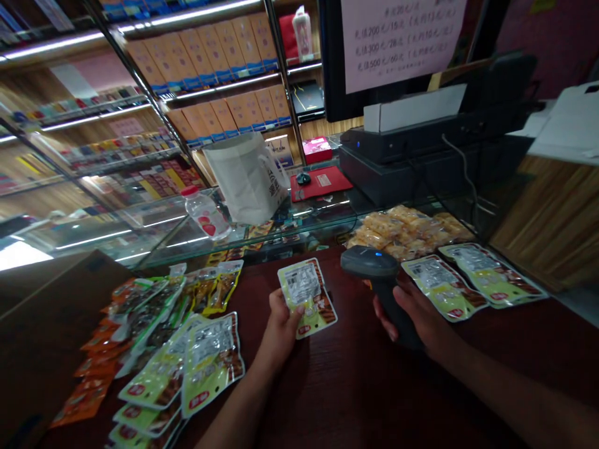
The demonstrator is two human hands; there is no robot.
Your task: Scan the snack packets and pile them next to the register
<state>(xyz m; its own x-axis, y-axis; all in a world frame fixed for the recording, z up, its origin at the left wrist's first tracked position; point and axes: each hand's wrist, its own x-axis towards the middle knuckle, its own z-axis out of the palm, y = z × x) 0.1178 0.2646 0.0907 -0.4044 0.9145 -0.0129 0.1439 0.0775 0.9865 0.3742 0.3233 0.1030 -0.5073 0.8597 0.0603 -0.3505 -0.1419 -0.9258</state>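
At counter [322, 386] — “500元/60次” sign [402, 40], labelled packet [309, 290], scanner [374, 268]

Over the desk [322, 399], my left fingers [277, 302] hold a snack pouch [309, 293], left of the barcode scanner [381, 280] in my right fingers [405, 300]. Left of these lie overlapping pouches [211, 365], with a cardboard box [51, 324] at the far left. On the right lie more pouches [444, 288], wrapped snacks [402, 232] behind them. Beyond the desk, a glass display case [299, 213] bears a bottle [207, 215] left of a carrier bag [246, 181]; shelves [224, 85] stand behind.
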